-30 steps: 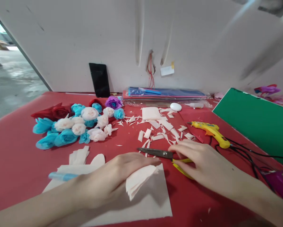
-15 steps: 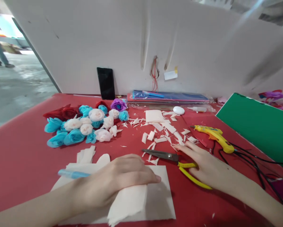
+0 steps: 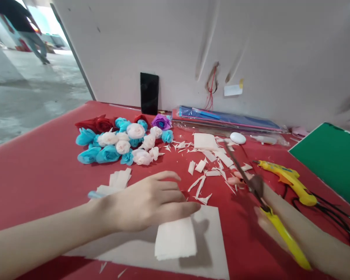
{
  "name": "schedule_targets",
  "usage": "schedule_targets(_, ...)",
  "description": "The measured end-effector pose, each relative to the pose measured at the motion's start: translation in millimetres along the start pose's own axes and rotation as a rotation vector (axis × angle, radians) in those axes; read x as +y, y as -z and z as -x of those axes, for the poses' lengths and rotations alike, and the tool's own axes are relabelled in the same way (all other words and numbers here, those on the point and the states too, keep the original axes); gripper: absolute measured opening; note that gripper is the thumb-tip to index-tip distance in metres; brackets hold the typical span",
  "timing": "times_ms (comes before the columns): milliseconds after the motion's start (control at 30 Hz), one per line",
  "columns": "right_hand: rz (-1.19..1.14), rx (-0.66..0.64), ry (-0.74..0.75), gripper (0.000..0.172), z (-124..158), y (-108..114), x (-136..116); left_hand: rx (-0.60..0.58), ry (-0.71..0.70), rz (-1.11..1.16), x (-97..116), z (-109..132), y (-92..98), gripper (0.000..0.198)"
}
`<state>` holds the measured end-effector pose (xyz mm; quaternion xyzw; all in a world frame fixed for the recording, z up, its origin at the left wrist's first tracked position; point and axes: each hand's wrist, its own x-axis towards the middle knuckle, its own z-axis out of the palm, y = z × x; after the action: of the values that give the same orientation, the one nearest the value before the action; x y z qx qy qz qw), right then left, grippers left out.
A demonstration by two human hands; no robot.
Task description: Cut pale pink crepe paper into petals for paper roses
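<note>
My left hand [image 3: 151, 202] is closed over a folded stack of cream crepe paper [image 3: 176, 241], its lower end hanging from under the fingers. Beneath it a cream sheet [image 3: 212, 241] lies on the red table, with the stack's shadow falling on it. Some of a light-blue object [image 3: 95, 194] pokes out beside my left wrist. My right hand [image 3: 266, 198], smeared by motion, has scissors [image 3: 285, 233] with yellow handles hooked on it, raised off the table with blades pointing up and away. Several cream paper scraps [image 3: 212, 173] lie beyond both hands.
Blue, white, red and purple paper flowers [image 3: 122, 142] cluster at the left. A phone [image 3: 149, 93] leans on the wall by wrapped paper sheets [image 3: 230, 118]. At the right are a yellow glue gun [image 3: 288, 177] with cables and a green board [image 3: 332, 163]. A person [image 3: 23, 27] stands far off.
My right hand has lifted the scissors from the table and turned them upward. My left hand has raised and turned the folded paper. The whole view has swung left.
</note>
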<state>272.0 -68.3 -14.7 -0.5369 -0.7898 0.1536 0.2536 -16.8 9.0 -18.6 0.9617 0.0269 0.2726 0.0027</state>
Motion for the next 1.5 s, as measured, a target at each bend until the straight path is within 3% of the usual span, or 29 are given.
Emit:
schedule_targets(100, 0.118, -0.041, 0.055, 0.066, 7, 13, 8, 0.016, 0.013, -0.023, 1, 1, -1.8, 0.036)
schedule_targets(200, 0.358, -0.082, 0.252, 0.076, 13, 26, 14, 0.037, 0.022, 0.008, 4, 2, -2.3, 0.032)
schedule_targets(367, 0.44, -0.109, 0.415, 0.07, 16, 29, 11, 0.071, 0.0, 0.058, 5, 7, -3.7, 0.03)
schedule_targets(600, 0.465, -0.132, 0.449, 0.06, 11, 19, -3, 0.126, 0.001, 0.068, 5, 13, -10.6, 0.028)
schedule_targets(833, 0.544, -0.174, 0.447, 0.062, 13, 20, -4, 0.107, 0.003, 0.062, 4, 14, -10.4, 0.029)
schedule_targets(1033, 0.562, -0.137, 0.476, 0.053, 15, 21, -5, 0.075, 0.015, 0.081, 5, 14, -11.9, 0.03)
schedule_targets(1300, 0.518, -0.139, 0.454, 0.059, 15, 21, 0, 0.006, -0.022, 0.209, 2, 14, -12.5, 0.034)
schedule_targets(1500, 0.493, -0.119, 0.512, 0.061, 13, 22, 5, 0.024, 0.005, 0.252, 3, 13, -10.8, 0.038)
